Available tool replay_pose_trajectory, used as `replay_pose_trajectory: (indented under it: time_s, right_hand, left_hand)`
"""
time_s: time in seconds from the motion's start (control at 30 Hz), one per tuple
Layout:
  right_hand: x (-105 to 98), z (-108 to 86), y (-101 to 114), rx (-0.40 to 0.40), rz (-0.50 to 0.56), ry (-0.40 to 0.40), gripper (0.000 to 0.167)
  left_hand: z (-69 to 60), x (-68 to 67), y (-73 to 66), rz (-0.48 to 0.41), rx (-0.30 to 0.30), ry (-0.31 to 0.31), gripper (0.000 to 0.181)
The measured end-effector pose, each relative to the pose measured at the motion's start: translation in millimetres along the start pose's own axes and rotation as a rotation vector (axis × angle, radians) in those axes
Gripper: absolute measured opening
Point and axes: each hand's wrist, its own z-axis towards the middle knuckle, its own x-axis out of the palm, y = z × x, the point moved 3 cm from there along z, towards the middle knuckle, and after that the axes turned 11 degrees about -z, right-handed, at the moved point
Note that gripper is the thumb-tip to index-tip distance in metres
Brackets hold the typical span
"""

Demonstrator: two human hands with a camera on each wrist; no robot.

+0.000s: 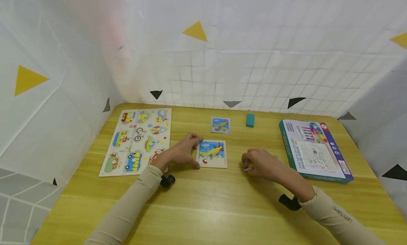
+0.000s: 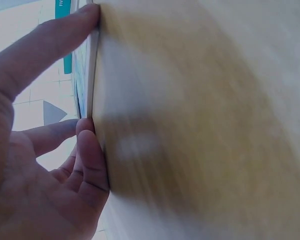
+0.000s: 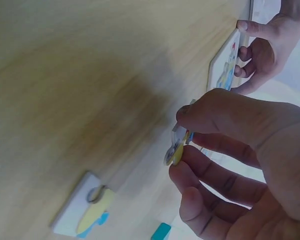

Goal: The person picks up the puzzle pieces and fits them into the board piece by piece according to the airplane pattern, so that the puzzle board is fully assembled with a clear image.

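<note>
A square wooden jigsaw puzzle board (image 1: 211, 154) with a yellow airplane picture lies on the table, pale bare wood showing along its lower part. My left hand (image 1: 183, 152) steadies it from the left, thumb and fingertips spread along that edge. To the board's right, my right hand (image 1: 261, 164) pinches a small jigsaw piece (image 3: 176, 150) between thumb and fingers. Most of that piece is hidden by the hand. Another jigsaw piece (image 3: 84, 207), white with yellow and blue, lies on the table beside the right hand.
Behind the board lie an airplane picture card (image 1: 220, 125) and a teal block (image 1: 250, 120). A peg puzzle board of vehicles (image 1: 138, 142) lies at left, a flat game box (image 1: 314, 149) at right. White sheeting (image 1: 222, 71) rises behind the wooden table (image 1: 203, 209).
</note>
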Motion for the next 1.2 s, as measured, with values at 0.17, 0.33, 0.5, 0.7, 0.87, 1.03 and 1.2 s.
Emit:
replay_pose_trajectory:
  time_s: [0.17,0.33,0.5,0.7,0.87,1.03,1.2]
  right_hand:
    - [-5.9,4.2,6.0,-0.027,0.007,-0.032,0.023]
    - [-9.4,10.0,10.6,-0.018,0.014,-0.035,0.023]
    - [-11.7,15.2,15.3,-0.047,0.013,-0.069,0.022]
    - [-12.3,21.1,21.0,-0.078,0.028,-0.076,0.023]
    - [-11.2,26.3,25.6,-0.084,0.034,-0.092,0.025]
    - [-9.7,33.7,30.5,-0.097,0.037,-0.103,0.026]
    - [-9.4,39.7,34.9,-0.12,0.048,-0.104,0.027]
  left_hand:
    - [-0.5,0.2,-1.2,0.003,0.002,-0.004,0.109]
    - [-0.5,-0.5,-2.6,0.0,0.002,0.002,0.108]
    - [-0.2,-0.5,-2.1,-0.006,-0.001,-0.003,0.108]
    - [0.4,0.1,-0.5,0.006,-0.001,-0.007,0.107]
    - [0.1,0.6,-0.7,-0.001,-0.007,-0.001,0.108]
    - [-0.4,-0.6,-1.5,-0.011,-0.009,-0.003,0.107]
    - [0.0,-0.4,-1.8,0.0,-0.002,-0.004,0.107]
